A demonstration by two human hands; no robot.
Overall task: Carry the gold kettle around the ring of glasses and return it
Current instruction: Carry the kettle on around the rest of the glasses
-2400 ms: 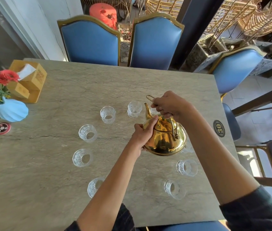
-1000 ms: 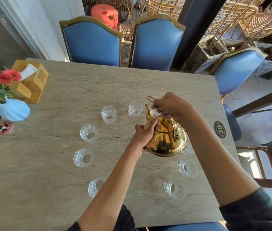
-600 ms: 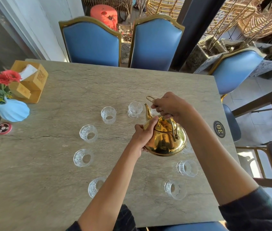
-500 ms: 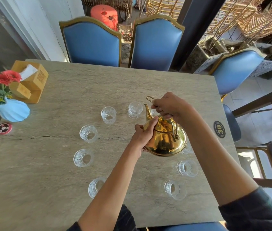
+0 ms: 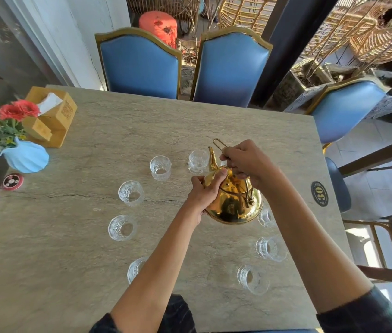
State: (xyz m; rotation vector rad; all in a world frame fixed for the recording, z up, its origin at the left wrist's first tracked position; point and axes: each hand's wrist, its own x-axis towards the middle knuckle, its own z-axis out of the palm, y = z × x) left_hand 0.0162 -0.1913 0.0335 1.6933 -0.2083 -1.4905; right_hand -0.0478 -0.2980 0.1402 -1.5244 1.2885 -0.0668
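A shiny gold kettle point(image 5: 234, 205) hangs above the right side of a ring of several clear glasses, its spout pointing away from me toward the far glass point(image 5: 197, 161). My right hand point(image 5: 246, 162) grips the wire handle from above. My left hand point(image 5: 205, 192) presses against the kettle's left flank, thumb near the lid. One glass point(image 5: 265, 217) peeks out from under the kettle's right edge. Other glasses stand at the left point(image 5: 131, 193) and near right point(image 5: 252, 279); my left forearm covers part of the near-left glass point(image 5: 135, 269).
The stone table point(image 5: 69, 260) holds a blue vase with red flowers point(image 5: 25, 156), a wooden tissue box point(image 5: 54, 117), a round red coaster point(image 5: 13, 181) and a round "30" badge point(image 5: 320, 193). Blue chairs point(image 5: 142, 66) stand at the far edge and right side.
Almost nothing has changed: the kettle and both hands stay in the same spot over the ring's right side, with only a slight shift of the view.
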